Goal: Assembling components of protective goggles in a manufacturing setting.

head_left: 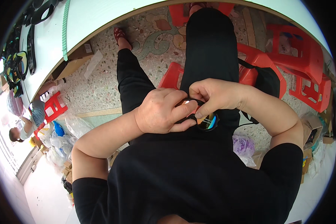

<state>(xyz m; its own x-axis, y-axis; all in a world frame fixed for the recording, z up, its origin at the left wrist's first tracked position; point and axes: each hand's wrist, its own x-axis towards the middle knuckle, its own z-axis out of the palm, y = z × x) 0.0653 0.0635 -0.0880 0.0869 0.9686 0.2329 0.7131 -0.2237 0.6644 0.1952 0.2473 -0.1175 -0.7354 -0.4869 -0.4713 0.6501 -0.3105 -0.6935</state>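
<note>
A pair of black-framed goggles [209,122] with shiny orange-and-blue mirrored lenses is held between my two hands, above my lap. My left hand [161,111] is closed round the left part of the frame, its fingers covering much of that side. From the right, my right hand [217,96] grips the upper edge with bent fingers, its thumb pressed on the lens area near the middle. The right lens shows below that thumb. Most of the bridge and the left lens are hidden by fingers.
A white table [97,15] curves across the top, with more dark goggles [20,65] and a green strip [65,30] on its left side. Red stools [298,52] stand at right. Plastic bags [59,142] and another person [26,127] are at left.
</note>
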